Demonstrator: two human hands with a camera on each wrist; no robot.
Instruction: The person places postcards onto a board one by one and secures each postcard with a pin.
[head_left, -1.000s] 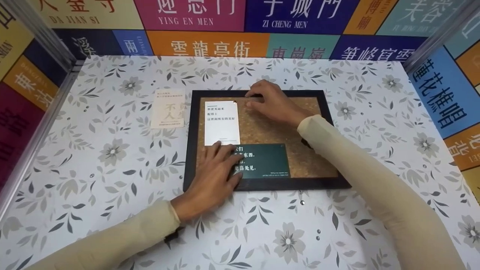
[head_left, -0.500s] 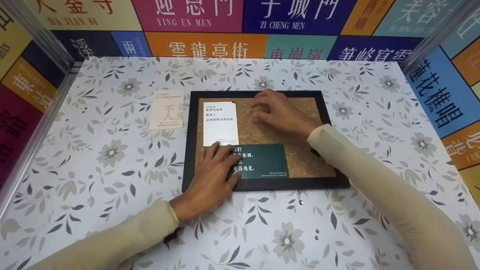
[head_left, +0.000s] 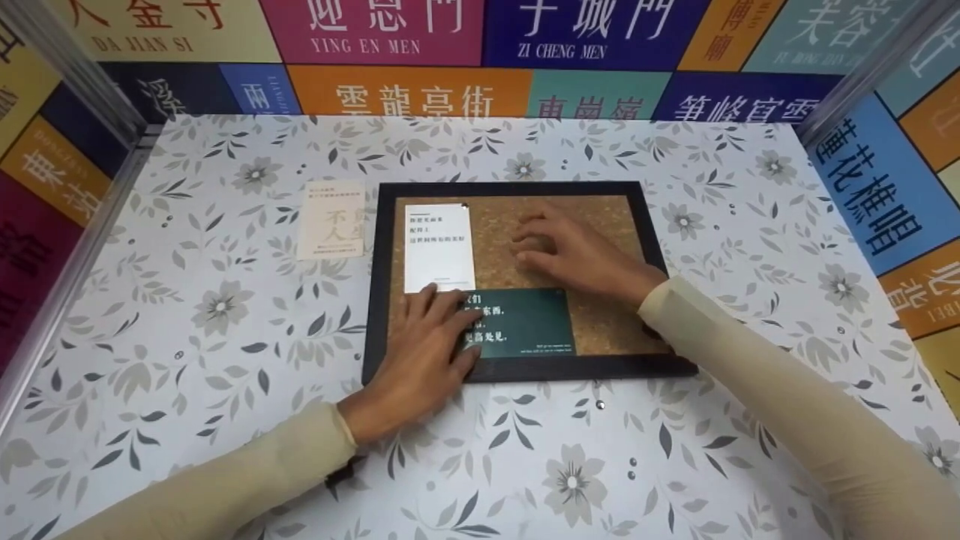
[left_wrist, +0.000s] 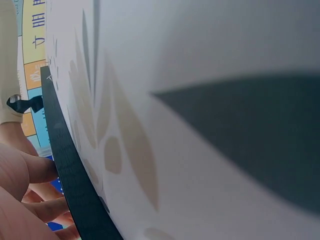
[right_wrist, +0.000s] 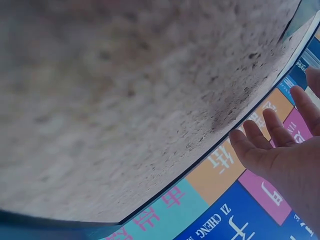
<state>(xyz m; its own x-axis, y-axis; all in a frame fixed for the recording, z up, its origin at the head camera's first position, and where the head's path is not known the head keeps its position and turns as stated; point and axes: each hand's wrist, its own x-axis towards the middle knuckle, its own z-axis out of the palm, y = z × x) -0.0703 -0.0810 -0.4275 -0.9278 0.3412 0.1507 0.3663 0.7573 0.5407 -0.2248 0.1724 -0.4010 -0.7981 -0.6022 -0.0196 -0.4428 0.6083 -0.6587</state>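
Observation:
A dark-framed cork board (head_left: 611,315) lies flat on the table. In the head view, my left hand (head_left: 424,345) rests with spread fingers on its lower left part, covering the left end of a green card (head_left: 532,322) with white writing. The fingertips reach the bottom edge of a white card (head_left: 439,259) that bears dark writing. A small dark pin (head_left: 465,205) shows at this card's top right corner. Over the bare upper right cork hovers my right hand (head_left: 574,251), its fingers loosely bent and holding nothing; the right wrist view shows the fingers (right_wrist: 277,130) relaxed near the cork.
Left of the board, a beige card (head_left: 331,221) lies on the floral-patterned table (head_left: 225,375). Colourful panels (head_left: 412,90) with large characters stand along the back and both sides. A small shiny dot (head_left: 600,405) shows in front of the frame.
My right hand has moved right and nearer to me, from the frame's top edge to over the cork. My left hand stays in place on the board.

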